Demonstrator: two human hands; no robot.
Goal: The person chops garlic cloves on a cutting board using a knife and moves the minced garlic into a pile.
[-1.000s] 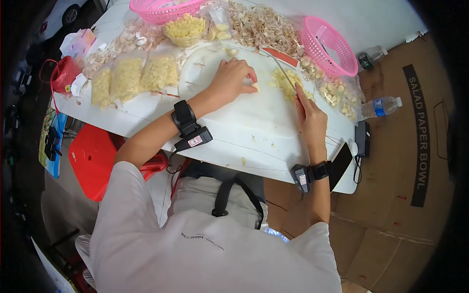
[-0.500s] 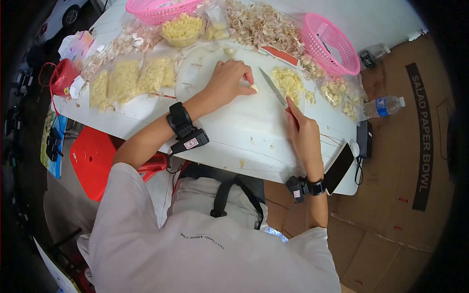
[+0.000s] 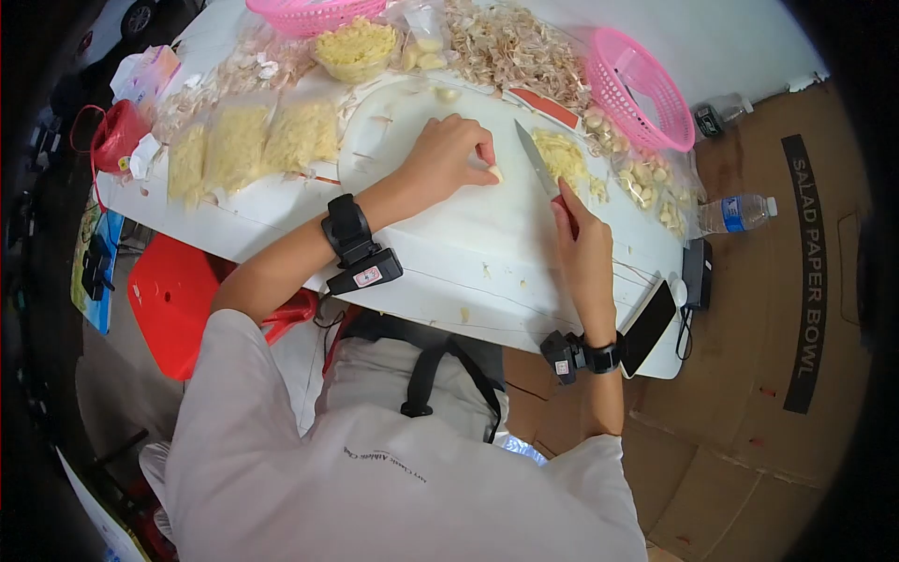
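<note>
On the round white cutting board [image 3: 412, 140], my left hand [image 3: 449, 159] pinches a small garlic clove [image 3: 496, 173] between thumb and fingertips. My right hand [image 3: 582, 244] is wrapped round the red handle of a knife [image 3: 536, 157], whose blade points up and away to the left. Beside and partly behind the blade is a pile of chopped garlic [image 3: 565, 159]. Another clove [image 3: 447, 94] sits near the board's far edge.
Filled garlic bags [image 3: 239, 145] lie at left, a heaped bowl [image 3: 354, 47] and peelings [image 3: 510, 47] at the back. A pink basket [image 3: 640, 89], bagged cloves [image 3: 646, 183], a water bottle [image 3: 740, 214] and a phone [image 3: 648, 326] are at right.
The view has shifted slightly. The knife has swung to a steeper angle in my right hand, its blade over the edge of the chopped pile. My left hand still pinches the clove.
</note>
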